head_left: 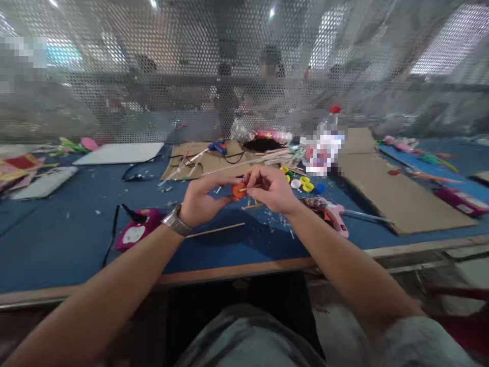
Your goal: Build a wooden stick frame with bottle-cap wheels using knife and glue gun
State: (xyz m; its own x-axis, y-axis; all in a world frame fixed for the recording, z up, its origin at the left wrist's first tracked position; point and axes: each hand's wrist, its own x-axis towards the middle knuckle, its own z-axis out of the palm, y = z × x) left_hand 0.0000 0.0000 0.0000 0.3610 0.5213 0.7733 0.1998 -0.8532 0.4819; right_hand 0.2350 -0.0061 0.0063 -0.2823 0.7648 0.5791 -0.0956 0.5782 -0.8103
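Observation:
Between thumb and fingers, my left hand (206,199) grips an orange bottle cap (239,190) above the table. My right hand (269,188) is closed in a pinch on a thin wooden stick (243,189), whose end lies against the cap. Whether the stick is fixed to the cap, I cannot tell. Below the hands lie short stick pieces (252,206) and white scraps. A longer wooden stick (217,229) rests on the blue table near my left wrist. Beyond my right hand are several loose caps (307,186) in yellow, white, green and blue.
A pink glue gun (334,216) lies by my right forearm. Left stands a magenta power unit (139,229) with a black cord. Behind are a blue glue gun (218,147), cardboard (175,159), a bottle with a red cap (335,110) and a perforated screen (171,76). More cardboard (405,188) lies right.

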